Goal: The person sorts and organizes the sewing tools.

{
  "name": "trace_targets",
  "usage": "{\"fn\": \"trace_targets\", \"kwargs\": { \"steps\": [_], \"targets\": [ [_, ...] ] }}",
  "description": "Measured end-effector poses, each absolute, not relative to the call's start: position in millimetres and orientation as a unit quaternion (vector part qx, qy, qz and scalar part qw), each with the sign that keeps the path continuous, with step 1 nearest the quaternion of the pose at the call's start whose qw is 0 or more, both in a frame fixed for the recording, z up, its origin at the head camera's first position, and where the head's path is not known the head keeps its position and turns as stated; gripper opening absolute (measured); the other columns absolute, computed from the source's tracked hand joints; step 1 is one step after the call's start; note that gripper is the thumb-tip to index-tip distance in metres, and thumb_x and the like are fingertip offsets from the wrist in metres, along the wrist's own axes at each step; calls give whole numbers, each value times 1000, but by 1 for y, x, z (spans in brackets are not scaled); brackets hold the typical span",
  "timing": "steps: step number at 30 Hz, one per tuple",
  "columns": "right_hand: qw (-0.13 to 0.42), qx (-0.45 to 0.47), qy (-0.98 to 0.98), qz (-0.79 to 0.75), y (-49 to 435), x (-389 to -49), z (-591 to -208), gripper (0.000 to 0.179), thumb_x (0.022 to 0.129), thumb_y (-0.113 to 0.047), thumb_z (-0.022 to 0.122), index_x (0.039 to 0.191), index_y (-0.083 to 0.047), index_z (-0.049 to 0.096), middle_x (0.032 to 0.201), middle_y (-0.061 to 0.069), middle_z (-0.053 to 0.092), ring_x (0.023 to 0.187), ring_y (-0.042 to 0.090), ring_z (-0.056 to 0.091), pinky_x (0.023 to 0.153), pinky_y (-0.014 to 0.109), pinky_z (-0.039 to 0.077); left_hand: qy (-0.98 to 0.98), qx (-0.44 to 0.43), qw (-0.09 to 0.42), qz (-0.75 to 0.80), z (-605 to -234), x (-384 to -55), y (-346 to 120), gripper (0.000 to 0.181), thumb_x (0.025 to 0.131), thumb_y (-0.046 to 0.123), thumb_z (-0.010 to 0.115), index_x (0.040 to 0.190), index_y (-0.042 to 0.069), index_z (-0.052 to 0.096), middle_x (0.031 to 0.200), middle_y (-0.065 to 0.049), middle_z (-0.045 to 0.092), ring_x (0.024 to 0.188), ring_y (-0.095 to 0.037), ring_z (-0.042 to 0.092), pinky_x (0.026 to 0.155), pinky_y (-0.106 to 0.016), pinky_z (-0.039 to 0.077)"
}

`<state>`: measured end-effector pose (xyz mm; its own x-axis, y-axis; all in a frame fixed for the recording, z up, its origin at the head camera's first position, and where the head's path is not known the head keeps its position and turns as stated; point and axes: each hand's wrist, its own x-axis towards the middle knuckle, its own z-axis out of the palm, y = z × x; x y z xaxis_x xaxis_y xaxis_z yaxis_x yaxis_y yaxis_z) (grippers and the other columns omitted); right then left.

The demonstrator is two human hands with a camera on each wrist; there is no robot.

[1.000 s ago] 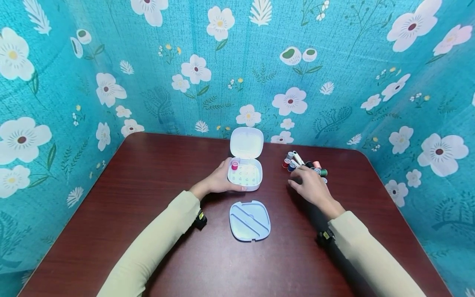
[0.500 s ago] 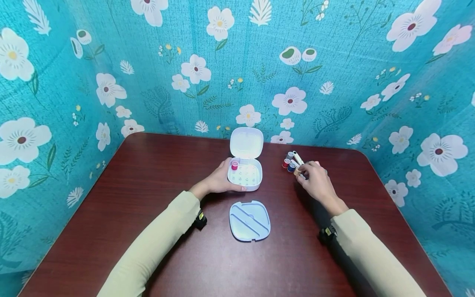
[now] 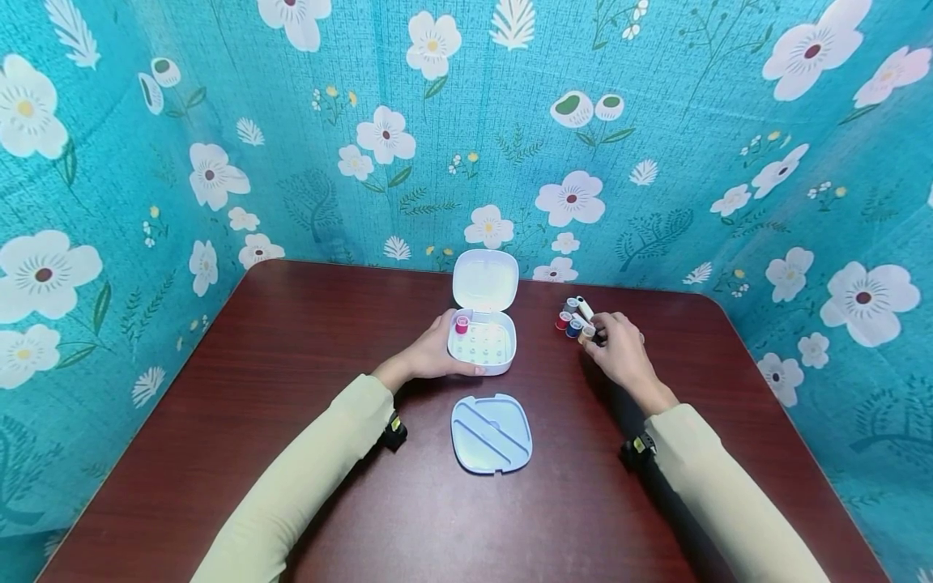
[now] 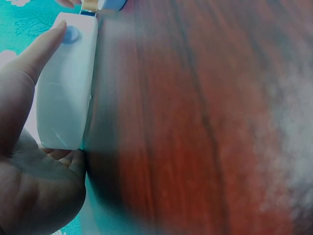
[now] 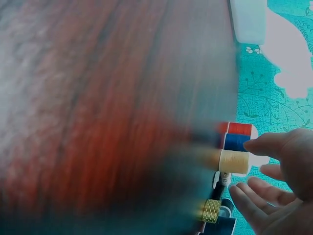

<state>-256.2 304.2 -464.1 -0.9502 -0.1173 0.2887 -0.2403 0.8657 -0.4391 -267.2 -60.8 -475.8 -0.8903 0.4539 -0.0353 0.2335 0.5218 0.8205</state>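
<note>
An open white sewing box (image 3: 483, 368) stands on the table with its lid (image 3: 485, 279) tipped back. Several small pegs line its floor, and a pink thread spool (image 3: 462, 325) occupies the back left corner. My left hand (image 3: 437, 350) grips the box's left side, thumb along the front wall by a round button (image 4: 71, 35). At the right, my right hand (image 3: 621, 348) is spread beside a tan thread spool (image 5: 234, 162). Its thumb tip overlaps the edge of the blue spool (image 5: 237, 142), while the other fingers stay apart from the tan one. A red spool (image 5: 240, 129) is alongside.
A pale blue divided tray (image 3: 492, 433) lies in front of the box. Near the right hand are a grey spool (image 3: 572, 304), a white stick-shaped tool (image 3: 585, 308), a gold thimble (image 5: 211, 211) and a dark spool (image 5: 220, 226). A floral curtain (image 3: 466, 162) hangs behind the table.
My right hand has moved in among the spools, and the tan spool now shows next to the blue one with the fingers drawn slightly right of it. My left hand keeps its hold.
</note>
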Motion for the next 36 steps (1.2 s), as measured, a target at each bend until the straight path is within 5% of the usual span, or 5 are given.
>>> {"fn": "trace_targets", "kwargs": {
  "steps": [9, 22, 36],
  "targets": [
    [117, 93, -952, 267, 302, -260, -466, 38, 89, -10, 77, 120, 10, 64, 102, 23, 72, 99, 39, 63, 89, 54, 45, 863, 200, 124, 447, -477, -267, -61, 113, 69, 45, 95, 151, 10, 26, 138, -11, 43, 121, -24, 47, 106, -43, 42],
    [70, 50, -951, 296, 298, -257, -463, 33, 92, -16, 76, 118, 4, 68, 109, 21, 70, 112, 35, 53, 81, 50, 49, 861, 203, 120, 451, -479, -269, -61, 113, 69, 45, 95, 152, 11, 26, 138, -10, 43, 120, -23, 48, 106, -42, 41],
    [80, 62, -944, 315, 296, -257, -466, 23, 92, -9, 75, 109, 4, 70, 99, 19, 72, 100, 36, 64, 84, 47, 48, 864, 199, 123, 446, -477, -268, -60, 113, 69, 44, 95, 152, 11, 26, 138, -12, 43, 120, -24, 48, 107, -43, 41]
  ]
}}
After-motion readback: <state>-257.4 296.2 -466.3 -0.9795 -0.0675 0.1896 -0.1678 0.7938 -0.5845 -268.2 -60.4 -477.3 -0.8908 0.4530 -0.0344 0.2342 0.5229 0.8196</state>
